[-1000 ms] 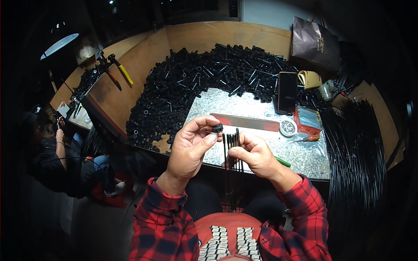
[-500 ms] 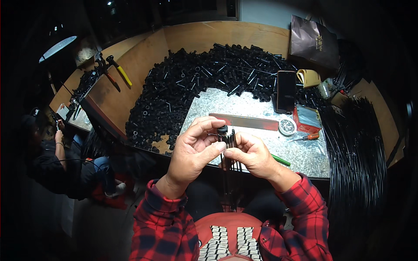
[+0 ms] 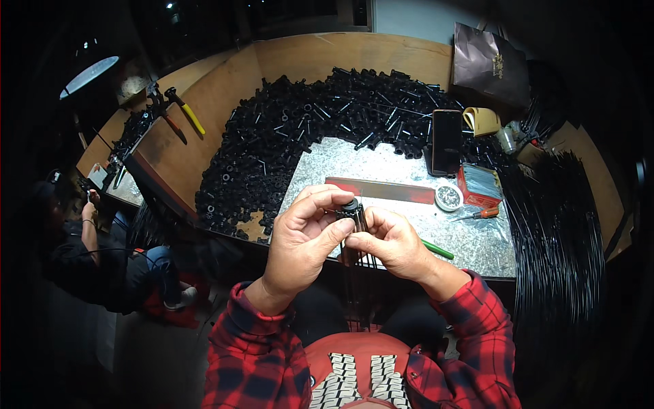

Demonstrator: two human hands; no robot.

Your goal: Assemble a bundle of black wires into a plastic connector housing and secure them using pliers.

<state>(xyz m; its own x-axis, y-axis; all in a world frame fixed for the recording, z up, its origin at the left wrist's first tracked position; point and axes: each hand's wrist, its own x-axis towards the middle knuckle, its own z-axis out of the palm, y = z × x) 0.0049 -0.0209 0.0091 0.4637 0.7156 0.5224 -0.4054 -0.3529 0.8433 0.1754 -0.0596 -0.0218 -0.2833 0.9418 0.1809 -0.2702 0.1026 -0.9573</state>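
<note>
My left hand point(image 3: 298, 238) is closed on a black round-topped plastic fitting point(image 3: 350, 205), its index finger over the top and its thumb at the side. Against the fitting's right side, my right hand point(image 3: 395, 243) pinches thin black rods point(image 3: 368, 260) between thumb and fingers. Several such rods hang below the two hands toward my lap. Where the rods meet the fitting is partly hidden by my fingers. Both hands are held up over the table's front edge, close together with the thumbs almost touching.
Black plastic fittings point(image 3: 272, 146) are heaped at the back and left. A metal bar point(image 3: 381, 191), round dial point(image 3: 448, 197), phone point(image 3: 446, 142), red box point(image 3: 480, 185), orange-handled screwdriver point(image 3: 485, 213) and green-handled tool point(image 3: 438, 249) lie rightward. Long black rods point(image 3: 558, 232) drape far right. Another person point(image 3: 88, 252) sits left.
The fitting has tilted so more of its top shows. My right thumb and fingers have shifted slightly left, closer against it.
</note>
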